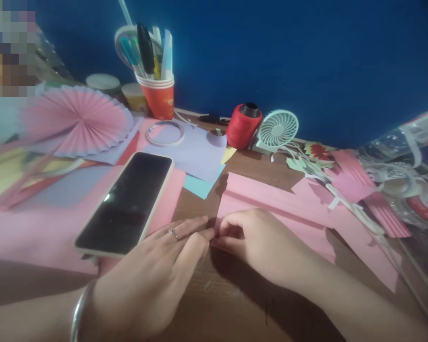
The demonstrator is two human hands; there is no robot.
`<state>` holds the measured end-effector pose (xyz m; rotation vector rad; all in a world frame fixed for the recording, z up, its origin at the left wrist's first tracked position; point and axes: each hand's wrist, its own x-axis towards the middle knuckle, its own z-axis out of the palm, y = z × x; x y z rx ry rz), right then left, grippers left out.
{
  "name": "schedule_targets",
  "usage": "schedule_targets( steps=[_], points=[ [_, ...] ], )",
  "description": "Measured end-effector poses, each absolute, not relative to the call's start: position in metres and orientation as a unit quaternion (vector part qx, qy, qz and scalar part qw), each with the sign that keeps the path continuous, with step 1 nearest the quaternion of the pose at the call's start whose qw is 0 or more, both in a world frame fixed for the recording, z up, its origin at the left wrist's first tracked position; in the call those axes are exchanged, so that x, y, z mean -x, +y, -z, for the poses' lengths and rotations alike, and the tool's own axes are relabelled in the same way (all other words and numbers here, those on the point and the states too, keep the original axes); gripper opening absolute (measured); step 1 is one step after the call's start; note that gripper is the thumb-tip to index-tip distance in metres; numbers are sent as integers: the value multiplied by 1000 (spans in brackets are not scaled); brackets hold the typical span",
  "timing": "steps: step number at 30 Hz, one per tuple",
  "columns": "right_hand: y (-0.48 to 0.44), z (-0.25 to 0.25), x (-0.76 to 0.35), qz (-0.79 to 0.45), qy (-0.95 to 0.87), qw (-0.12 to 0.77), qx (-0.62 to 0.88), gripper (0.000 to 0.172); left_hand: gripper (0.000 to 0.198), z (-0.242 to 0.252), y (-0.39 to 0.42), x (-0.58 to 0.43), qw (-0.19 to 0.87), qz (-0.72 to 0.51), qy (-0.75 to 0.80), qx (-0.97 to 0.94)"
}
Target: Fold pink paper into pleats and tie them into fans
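A pink sheet of paper (pixel 271 197) with creases running across it lies on the brown table. My right hand (pixel 257 242) pinches its near left corner between thumb and bent fingers. Beside that corner my left hand (pixel 164 266) lies flat, fingers stretched out; its fingertips come up to the pinched edge, and whether they touch it I cannot tell. A ring and a silver bangle are on the left hand and wrist. Just beyond the left hand, a phone with a dark screen (pixel 128 204) rests on more pink paper (pixel 32 232).
A pleated pink paper fan (pixel 78 118) lies at the left. Along the blue wall stand a red cup of pens (pixel 160 99), a red thread spool (pixel 242 128) and a small white fan (pixel 278 130). A tape roll (pixel 164 134) sits on lilac paper (pixel 199 154). Pink strips (pixel 392 213) and cables crowd the right.
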<state>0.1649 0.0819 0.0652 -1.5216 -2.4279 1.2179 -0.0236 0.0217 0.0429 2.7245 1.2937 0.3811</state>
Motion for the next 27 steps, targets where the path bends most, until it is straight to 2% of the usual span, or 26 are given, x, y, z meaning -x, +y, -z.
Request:
schedule_targets(
  steps=[18, 27],
  points=[
    [87, -65, -163, -412, -779, -1, 473, 19, 39, -41, 21, 23, -21, -132, 421, -897],
    [85, -67, -160, -427, -754, 22, 498, 9, 41, -46, 21, 24, -51, -112, 395, -910]
  ],
)
